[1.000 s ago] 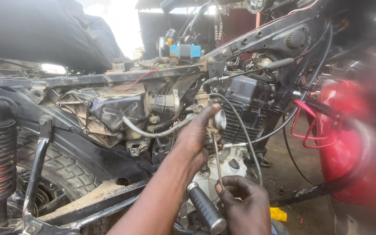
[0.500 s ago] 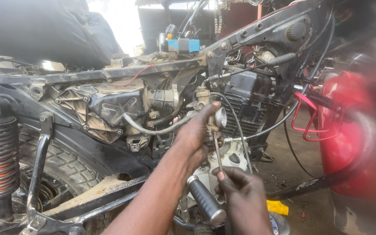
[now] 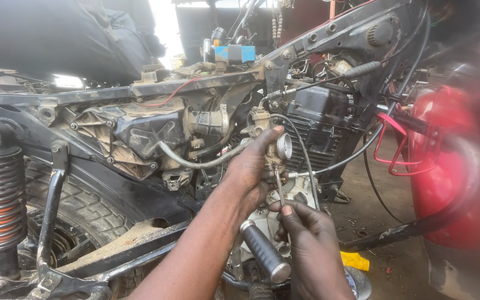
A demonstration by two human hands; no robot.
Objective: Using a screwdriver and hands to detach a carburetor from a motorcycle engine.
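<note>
1. The carburettor (image 3: pixel 273 145) sits in the left hand's (image 3: pixel 249 169) grip, fingers pinched around it.
2. Just below, the right hand (image 3: pixel 312 244) pinches a thin screwdriver (image 3: pixel 279 186) pointing up into it.
3. Around them: the engine (image 3: pixel 318 125), motorcycle frame (image 3: pixel 195 83), and dirt floor (image 3: pixel 373 222).

view: single head camera
facing: sideways and slightly down at motorcycle frame (image 3: pixel 156 91)
range: close, hands low centre
</note>
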